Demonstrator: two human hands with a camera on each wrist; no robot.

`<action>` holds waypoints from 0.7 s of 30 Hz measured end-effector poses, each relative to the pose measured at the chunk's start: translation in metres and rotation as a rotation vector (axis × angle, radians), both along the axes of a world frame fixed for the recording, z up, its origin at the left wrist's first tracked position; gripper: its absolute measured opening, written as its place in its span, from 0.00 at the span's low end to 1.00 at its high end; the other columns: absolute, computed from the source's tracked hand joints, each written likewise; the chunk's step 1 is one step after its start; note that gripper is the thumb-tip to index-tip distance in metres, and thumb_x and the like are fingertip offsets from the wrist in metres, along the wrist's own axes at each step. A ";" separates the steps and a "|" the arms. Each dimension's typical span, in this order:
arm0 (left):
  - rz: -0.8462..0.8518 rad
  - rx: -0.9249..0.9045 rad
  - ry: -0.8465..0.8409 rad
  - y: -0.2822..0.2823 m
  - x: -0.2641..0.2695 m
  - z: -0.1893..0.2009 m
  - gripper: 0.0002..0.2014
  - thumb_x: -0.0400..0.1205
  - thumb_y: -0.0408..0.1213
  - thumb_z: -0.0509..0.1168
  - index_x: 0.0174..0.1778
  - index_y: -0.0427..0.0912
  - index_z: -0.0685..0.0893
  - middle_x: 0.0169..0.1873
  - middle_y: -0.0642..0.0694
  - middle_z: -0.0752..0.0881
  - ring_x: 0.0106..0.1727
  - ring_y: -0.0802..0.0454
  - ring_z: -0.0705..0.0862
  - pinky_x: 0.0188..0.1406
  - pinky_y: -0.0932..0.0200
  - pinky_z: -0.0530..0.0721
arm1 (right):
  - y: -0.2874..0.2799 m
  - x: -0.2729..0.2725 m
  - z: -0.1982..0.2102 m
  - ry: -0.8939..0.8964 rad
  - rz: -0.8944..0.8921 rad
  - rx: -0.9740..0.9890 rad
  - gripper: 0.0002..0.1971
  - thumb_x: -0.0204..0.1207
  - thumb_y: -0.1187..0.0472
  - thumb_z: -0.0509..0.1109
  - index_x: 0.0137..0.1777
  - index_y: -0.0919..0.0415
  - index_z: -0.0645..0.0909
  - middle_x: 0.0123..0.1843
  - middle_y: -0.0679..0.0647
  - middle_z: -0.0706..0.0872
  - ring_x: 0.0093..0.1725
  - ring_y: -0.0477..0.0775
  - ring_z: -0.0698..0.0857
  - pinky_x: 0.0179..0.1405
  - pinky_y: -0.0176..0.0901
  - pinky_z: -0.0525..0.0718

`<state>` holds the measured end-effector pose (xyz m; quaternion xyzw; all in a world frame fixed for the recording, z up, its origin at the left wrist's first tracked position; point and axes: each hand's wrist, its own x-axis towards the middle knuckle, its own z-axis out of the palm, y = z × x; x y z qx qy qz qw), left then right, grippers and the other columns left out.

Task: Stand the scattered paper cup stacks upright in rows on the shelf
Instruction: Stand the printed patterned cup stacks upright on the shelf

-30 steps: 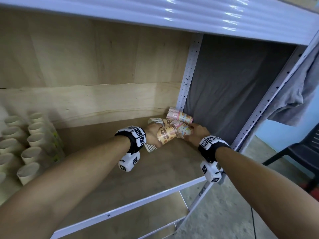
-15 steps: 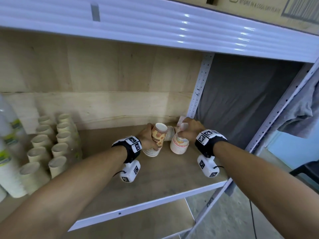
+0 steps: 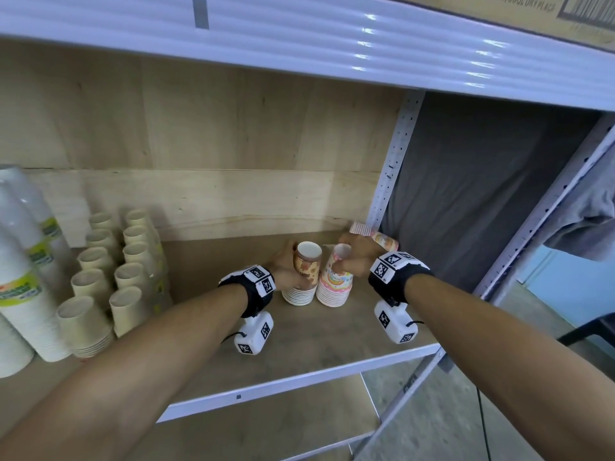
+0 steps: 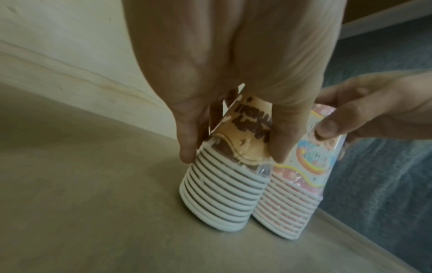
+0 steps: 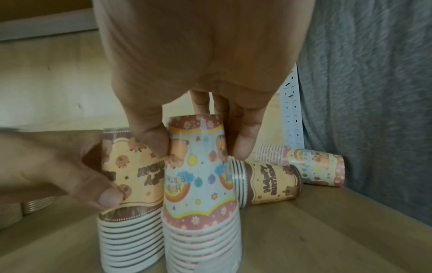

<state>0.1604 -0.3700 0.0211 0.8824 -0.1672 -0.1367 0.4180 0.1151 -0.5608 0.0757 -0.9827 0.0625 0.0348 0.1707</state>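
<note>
item: two cup stacks being stood on the shelf (image 3: 332,344), rims down, touching side by side near the right rear corner; left hand (image 3: 283,267) has its grip wrapped round the brown cup stack (image 3: 304,277); right hand (image 3: 356,257) has its grip pinching the pink cup stack (image 3: 334,284) near its top.

handling note, as a judgement: each stack should be pressed straight down until its lowest rim sits flat, then let go one hand at a time; the stacks are tall, light and film-wrapped, so a sideways nudge on release could tip one into the other; squeezing hard may dent the top cup.

still to do: a second brown stack (image 5: 268,182) and a second pink stack (image 5: 304,166) lie on their sides behind, by the grey cloth (image 5: 374,92).

containers: the shelf also holds plain cup stacks (image 3: 109,277) upright in two rows at the left, with white wrapped stacks (image 3: 20,294) beside them; a cardboard box (image 3: 549,11) sits on the shelf above, contents not visible.
</note>
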 end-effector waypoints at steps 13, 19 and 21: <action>-0.055 0.119 -0.152 0.000 0.003 0.042 0.26 0.67 0.38 0.79 0.58 0.50 0.78 0.54 0.49 0.82 0.53 0.47 0.83 0.43 0.59 0.80 | 0.008 0.004 0.009 0.004 0.027 0.033 0.24 0.64 0.52 0.79 0.60 0.55 0.80 0.53 0.53 0.84 0.51 0.57 0.84 0.43 0.44 0.82; -0.189 0.442 -0.179 0.009 0.006 0.075 0.25 0.72 0.37 0.76 0.66 0.48 0.81 0.65 0.48 0.79 0.63 0.46 0.80 0.48 0.59 0.78 | 0.025 0.011 0.024 0.021 0.103 0.003 0.20 0.63 0.49 0.79 0.51 0.52 0.77 0.50 0.52 0.82 0.50 0.57 0.83 0.36 0.42 0.76; -0.215 0.566 -0.183 0.014 0.008 0.085 0.24 0.74 0.36 0.74 0.67 0.45 0.83 0.66 0.46 0.79 0.62 0.46 0.81 0.44 0.60 0.79 | 0.034 0.014 0.026 0.008 0.146 -0.028 0.22 0.60 0.44 0.76 0.52 0.51 0.77 0.50 0.50 0.83 0.52 0.57 0.84 0.47 0.48 0.80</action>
